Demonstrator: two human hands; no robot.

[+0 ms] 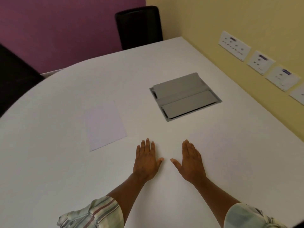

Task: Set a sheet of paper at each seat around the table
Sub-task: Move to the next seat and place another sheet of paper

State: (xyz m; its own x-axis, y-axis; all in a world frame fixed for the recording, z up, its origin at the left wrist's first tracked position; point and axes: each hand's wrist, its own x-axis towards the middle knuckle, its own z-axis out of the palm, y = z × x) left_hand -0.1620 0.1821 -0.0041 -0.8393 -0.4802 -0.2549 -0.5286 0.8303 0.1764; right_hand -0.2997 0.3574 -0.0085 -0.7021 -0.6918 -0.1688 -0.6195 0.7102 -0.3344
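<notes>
Beyond the flat left hand (146,159), a paper sheet (105,125).

I'm in an office meeting room: white conference table (65,96) with cable hatch (185,97), black chairs (139,27), wall sockets (234,45).

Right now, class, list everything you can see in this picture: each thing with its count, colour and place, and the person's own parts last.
Table: one, white, fills most of the view.
Sheet of paper: one, white, flat on the table, left of the hands.
Cable hatch: one, grey, set into the tabletop, lids shut, right of the paper.
Chairs: two, black, one at the far edge, one at the left edge.
Walls: purple behind the chairs, yellow on the right.
Socket plates: at least four, white, in a row on the yellow wall.
Sleeves: two, pale checked, rolled up.
Left hand and right hand: open, palms down on the table, empty.
</notes>
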